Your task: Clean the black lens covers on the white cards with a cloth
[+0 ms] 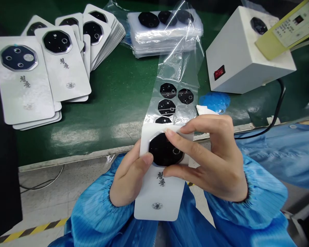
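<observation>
A white phone back cover (158, 197) with printed characters and an oval emblem is held over the bench's front edge. My left hand (130, 175) grips it along its left side, the thumb lying by the camera area. A black octagonal camera lens cover (163, 151) sits in the silver-rimmed camera area. My right hand (208, 157) has its thumb and a fingertip at opposite edges of this lens cover, with another finger near the top of the back cover. Just beyond lies a clear plastic sheet (187, 72) bearing several black octagonal lens pieces.
White back covers (64, 73) lie in stacks at the left of the green bench (103, 113). A bundle of plastic-wrapped sheets (154, 39) is at the back. At right stand a white box (237, 58) with a red switch, a yellow labelled piece (275, 39) and a black cable (279, 109).
</observation>
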`<state>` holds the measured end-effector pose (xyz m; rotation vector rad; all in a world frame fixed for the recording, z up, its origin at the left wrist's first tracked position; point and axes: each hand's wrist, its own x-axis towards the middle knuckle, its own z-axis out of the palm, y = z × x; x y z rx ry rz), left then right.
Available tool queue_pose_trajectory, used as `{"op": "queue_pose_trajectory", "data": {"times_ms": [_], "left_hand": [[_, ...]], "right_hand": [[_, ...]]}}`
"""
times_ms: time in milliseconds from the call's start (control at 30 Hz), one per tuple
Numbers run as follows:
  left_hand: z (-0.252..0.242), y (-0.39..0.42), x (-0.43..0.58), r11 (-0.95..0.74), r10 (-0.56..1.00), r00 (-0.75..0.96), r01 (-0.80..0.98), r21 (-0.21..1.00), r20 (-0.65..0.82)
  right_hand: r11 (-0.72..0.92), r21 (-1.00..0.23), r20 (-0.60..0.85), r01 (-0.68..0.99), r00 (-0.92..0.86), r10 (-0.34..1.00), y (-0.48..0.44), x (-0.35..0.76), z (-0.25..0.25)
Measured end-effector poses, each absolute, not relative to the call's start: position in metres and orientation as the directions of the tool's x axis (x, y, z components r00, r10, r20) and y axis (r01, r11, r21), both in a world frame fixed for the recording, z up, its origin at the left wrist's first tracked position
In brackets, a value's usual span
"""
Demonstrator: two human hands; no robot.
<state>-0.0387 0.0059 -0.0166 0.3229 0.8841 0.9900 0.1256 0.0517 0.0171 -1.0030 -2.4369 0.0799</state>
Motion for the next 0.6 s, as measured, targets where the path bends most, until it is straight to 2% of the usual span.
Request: {"op": "queue_pose_trajectory", "data": {"times_ms": [100,200,400,600], "left_hand": [[-0.0176,0.0058,-0.0387,0.533,0.833,0.245,-0.596,0.601,-0.495],[-0.0189,0.0060,-0.0397,0.507,0.855,0.225,-0.558,0.657,-0.468],[-0.0140,0.0069,-0.0422,0.444,0.895,0.246,-0.562,0.697,-0.372],[-0.0110,0.0071,-0.0413,0.420,0.905,0.184,-0.521,0.743,-0.383]], "right_hand": [[0.738,-0.246,0.431,0.628,-0.612,0.664,0.0523,0.1266,0.0169],[0.734,-0.243,0.414,0.634,-0.617,0.669,0.0524,0.1272,0.0173],[0.737,-0.225,0.399,0.637,-0.630,0.666,0.0522,0.1277,0.0183],[0.763,-0.208,0.414,0.612,-0.652,0.635,0.0526,0.1284,0.0190]]}}
